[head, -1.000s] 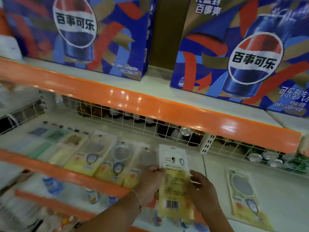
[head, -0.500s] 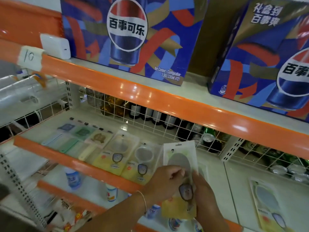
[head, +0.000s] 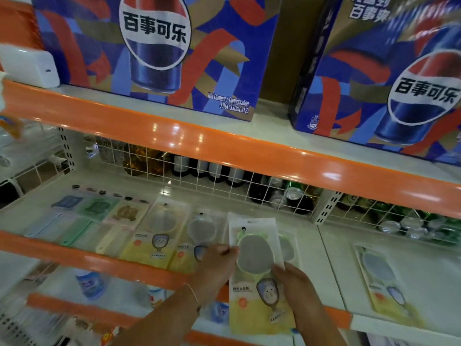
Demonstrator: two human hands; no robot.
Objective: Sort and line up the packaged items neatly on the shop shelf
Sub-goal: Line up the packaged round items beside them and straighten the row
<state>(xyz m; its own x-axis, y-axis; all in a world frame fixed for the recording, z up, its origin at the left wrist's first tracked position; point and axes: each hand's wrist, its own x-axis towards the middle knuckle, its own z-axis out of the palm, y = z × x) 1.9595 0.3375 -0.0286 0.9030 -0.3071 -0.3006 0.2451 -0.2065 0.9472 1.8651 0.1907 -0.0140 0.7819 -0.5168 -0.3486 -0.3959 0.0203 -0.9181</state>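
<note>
Two hands: both on one mirror packet (head: 254, 268), low centre of the frame
What changed: a second ago the packet showed its printed back with the barcode; now it's flipped, so the clear window and the mirror face up like the rest of the row
Left hand (head: 214, 265): fingers curled, pinching the packet's left edge about halfway up
Right hand (head: 296, 283): fingers on the right edge lower down; looks like a pinch, though the thumb side is hidden
Where the packet is: held over the front lip of the middle shelf (head: 331, 260), its top edge overlapping another packet (head: 289, 245) lying flat behind it
Row so far: laid packets (head: 154, 236) run off toward centre left, pastel ones at the far end
Stray: one lone packet (head: 384, 278) sits well apart at lower right
My guess: the flip was the sorting bit, next comes setting it down square at the end of the row
</note>
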